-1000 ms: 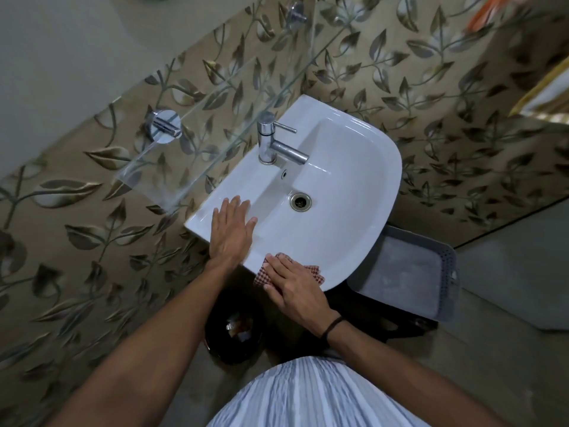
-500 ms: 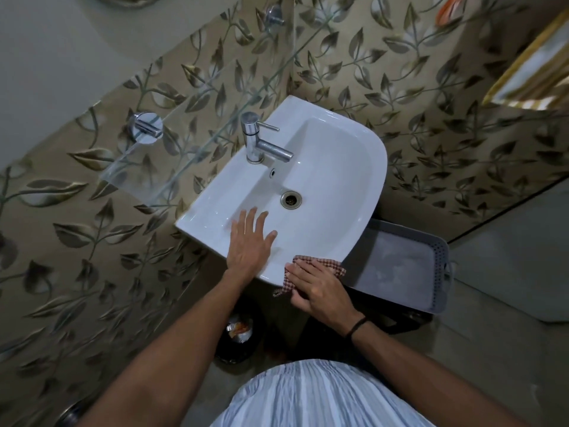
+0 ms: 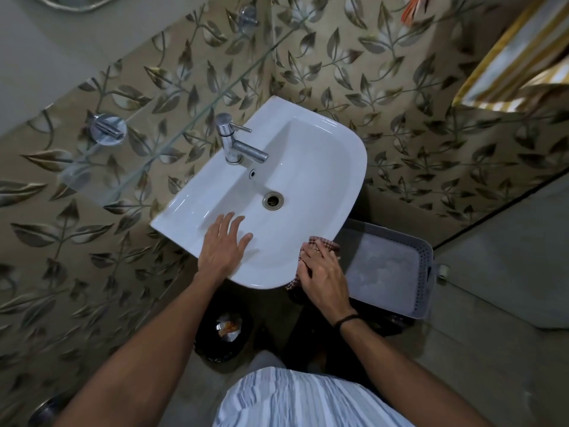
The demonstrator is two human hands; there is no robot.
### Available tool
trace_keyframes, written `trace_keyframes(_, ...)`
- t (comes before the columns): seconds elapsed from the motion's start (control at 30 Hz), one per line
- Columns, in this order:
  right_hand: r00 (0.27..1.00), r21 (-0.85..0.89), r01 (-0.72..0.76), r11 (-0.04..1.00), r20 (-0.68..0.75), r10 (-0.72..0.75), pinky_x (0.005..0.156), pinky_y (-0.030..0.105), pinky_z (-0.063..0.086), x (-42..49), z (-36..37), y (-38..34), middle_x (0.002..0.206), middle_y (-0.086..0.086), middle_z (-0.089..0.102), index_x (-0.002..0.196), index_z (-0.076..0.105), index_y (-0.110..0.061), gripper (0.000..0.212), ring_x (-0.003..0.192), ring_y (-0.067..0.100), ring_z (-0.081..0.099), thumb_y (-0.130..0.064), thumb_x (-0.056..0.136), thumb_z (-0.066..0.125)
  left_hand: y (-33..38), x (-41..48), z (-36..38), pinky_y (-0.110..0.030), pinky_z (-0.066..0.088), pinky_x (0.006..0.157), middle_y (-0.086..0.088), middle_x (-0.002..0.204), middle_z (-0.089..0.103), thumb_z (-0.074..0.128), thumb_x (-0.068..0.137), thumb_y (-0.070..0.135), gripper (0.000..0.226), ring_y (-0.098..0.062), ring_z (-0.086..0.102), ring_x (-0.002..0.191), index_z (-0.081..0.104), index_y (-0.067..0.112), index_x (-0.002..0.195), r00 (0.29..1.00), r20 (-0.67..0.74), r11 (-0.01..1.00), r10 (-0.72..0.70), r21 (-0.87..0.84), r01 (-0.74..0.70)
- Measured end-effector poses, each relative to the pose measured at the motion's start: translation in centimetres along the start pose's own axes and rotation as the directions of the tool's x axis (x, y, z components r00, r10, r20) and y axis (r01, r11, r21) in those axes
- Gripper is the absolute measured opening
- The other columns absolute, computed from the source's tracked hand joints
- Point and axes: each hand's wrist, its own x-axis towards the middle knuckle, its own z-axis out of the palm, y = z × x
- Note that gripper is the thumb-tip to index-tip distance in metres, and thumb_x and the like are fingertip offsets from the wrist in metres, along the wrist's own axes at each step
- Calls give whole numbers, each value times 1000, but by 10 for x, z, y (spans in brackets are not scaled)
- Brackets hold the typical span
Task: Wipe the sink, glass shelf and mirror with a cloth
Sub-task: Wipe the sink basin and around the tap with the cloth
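- Sink (image 3: 311, 161): white, wall-mounted, mid-frame. Its long axis runs along the tiled wall, lower left to upper right in the head view. The bowl lies ahead of both hands.
- Glass shelf (image 3: 92, 177): far left, on the wall above the sink and parallel to its long axis. A chrome bracket (image 3: 107, 129) holds the near end. Nothing touches it.
- Tap (image 3: 234, 146): at the wall-side rim, spout over the bowl.
- Left hand (image 3: 223, 245): flat on the front-left rim, fingers straight and slightly spread, reaching into the bowl. It holds nothing and appears to be bracing.
- Drain (image 3: 272, 200): between the two hands and further in.
- Right hand (image 3: 323, 272): on the sink's front-right outer edge, fingers together and laid nearly flat.
- Cloth (image 3: 323, 243): checked red; the right hand presses it against that edge. Whether the thumb hooks it is hidden.
- Judgement: the step in hand is wiping the rim. The bowl, tap and shelf all lie up and left of the cloth. The left hand is nearer the shelf, but the right has the cloth.
- Grey basket (image 3: 426, 272): on the floor just right of the sink.
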Motion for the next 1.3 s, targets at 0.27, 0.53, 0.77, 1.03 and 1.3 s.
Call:
trace_keyframes(0.27, 981, 64, -181, 981, -53, 184, 125, 38, 3, 34, -5, 6, 165, 16, 18, 152, 32, 4, 48, 154, 27, 0, -15, 108, 31, -1, -1, 2, -44, 16, 126, 2, 165, 26, 32, 104, 58, 56, -23, 14, 155, 32, 32, 153, 1000, -4, 1000, 11, 7, -11)
trace_keyframes(0.53, 862, 207, -471, 857, -99, 497, 112, 5, 5, 31, 29, -17, 166, 17, -16, 156, -7, 5, 83, 143, 2, -27, -4, 99, 52, -5, 1, 0, -47, 14, 126, 0, 165, 23, 28, 103, 61, 58, -26, 12, 155, 33, 31, 152, 999, 24, 999, 36, -37, -35)
trace_keyframes(0.77, 705, 396, -619, 678, -100, 702, 94, 52, 55, 58, 20, -26, 167, -1, 15, 161, -3, -21, 63, 131, 31, 52, -25, 108, 31, -28, 15, -4, -53, 14, 125, -5, 164, 26, 23, 98, 66, 66, -31, 16, 154, 38, 29, 150, 987, -25, 987, 156, -19, -157)
trace_keyframes(1.03, 543, 570, -680, 462, -32, 839, 90, 33, 49, 84, 3, -29, 159, 3, 35, 161, 6, -25, 56, 115, 33, 57, -36, 110, 23, -39, 29, -13, -50, 5, 127, -5, 167, 17, 26, 101, 62, 64, -28, 7, 156, 33, 27, 153, 979, -12, 978, 203, -48, -204)
trace_keyframes(1.3, 505, 604, -675, 424, -41, 862, 85, 41, 56, 86, 19, -15, 140, 10, 56, 147, 31, -26, 47, 108, 35, 62, -43, 104, 25, -12, 76, -22, -51, 15, 125, -10, 168, 20, 28, 101, 59, 68, -32, 15, 155, 32, 21, 156, 938, -68, 941, 339, 13, -339)
